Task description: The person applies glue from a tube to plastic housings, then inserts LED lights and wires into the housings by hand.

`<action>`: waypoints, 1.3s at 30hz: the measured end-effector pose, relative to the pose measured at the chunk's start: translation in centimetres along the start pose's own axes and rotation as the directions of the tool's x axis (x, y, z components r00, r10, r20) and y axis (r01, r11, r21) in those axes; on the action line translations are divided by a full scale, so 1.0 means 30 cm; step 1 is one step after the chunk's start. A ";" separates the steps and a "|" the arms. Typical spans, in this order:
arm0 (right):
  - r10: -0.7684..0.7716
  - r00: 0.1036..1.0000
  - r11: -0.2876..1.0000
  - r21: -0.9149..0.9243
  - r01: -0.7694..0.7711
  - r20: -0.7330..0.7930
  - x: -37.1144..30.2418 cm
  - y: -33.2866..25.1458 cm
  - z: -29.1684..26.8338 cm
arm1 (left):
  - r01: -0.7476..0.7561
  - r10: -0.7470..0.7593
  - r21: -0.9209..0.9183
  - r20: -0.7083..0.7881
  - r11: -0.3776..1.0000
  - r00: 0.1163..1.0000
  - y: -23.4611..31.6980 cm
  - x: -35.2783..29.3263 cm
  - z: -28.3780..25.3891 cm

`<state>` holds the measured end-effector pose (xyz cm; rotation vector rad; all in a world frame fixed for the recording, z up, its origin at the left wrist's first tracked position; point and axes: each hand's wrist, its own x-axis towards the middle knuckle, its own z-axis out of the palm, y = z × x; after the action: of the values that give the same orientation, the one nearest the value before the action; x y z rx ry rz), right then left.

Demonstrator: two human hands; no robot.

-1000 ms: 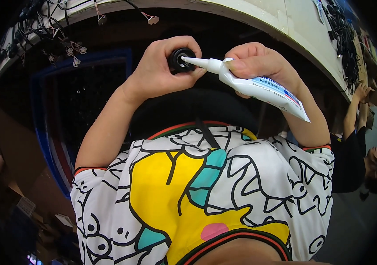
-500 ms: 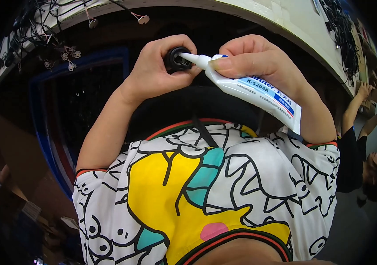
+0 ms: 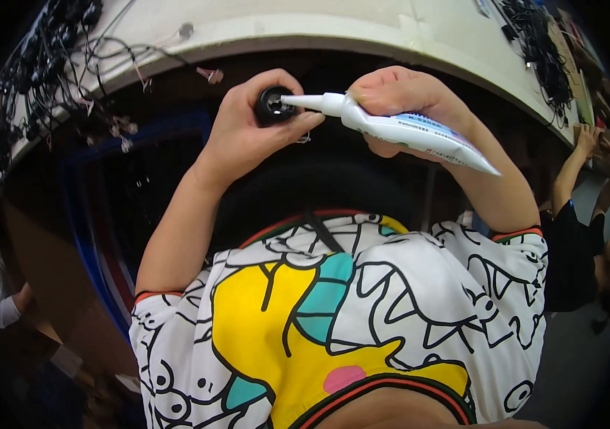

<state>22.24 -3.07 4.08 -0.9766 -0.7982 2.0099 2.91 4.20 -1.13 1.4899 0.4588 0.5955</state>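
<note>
Left hand [image 3: 248, 132] fingers curl tight around small black round part [image 3: 273, 106], mostly hidden in the grip. Right hand [image 3: 409, 107] squeezes white tube [image 3: 405, 132], nozzle tip touching the part's centre, bead not discernible. Beyond, pale table [image 3: 333, 25] edge with tangled black cables [image 3: 40, 71], cut off.

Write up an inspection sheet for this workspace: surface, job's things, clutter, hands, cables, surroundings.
Surface: pale tabletop, its curved edge above the hands.
Job's things: small black round part; white squeeze tube, its nozzle tip at the part's centre.
Clutter: nothing seen loose beside the hands.
Hands: left hand grips the round part; right hand is closed on the tube.
Cables: black cable bundle on the table at left; another cable heap at right.
Surroundings: blue-framed dark crate under the table; another person's raised arm at far right.
</note>
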 end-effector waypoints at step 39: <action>-0.074 0.976 0.870 -0.491 -0.037 -0.204 0.223 0.357 -0.171 | -0.249 0.200 -0.403 -0.160 0.880 0.967 0.199 0.114 0.019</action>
<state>19.89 -2.10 -9.30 -1.4416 -1.2241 1.6685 5.42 5.82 5.11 1.1021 0.2223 0.9073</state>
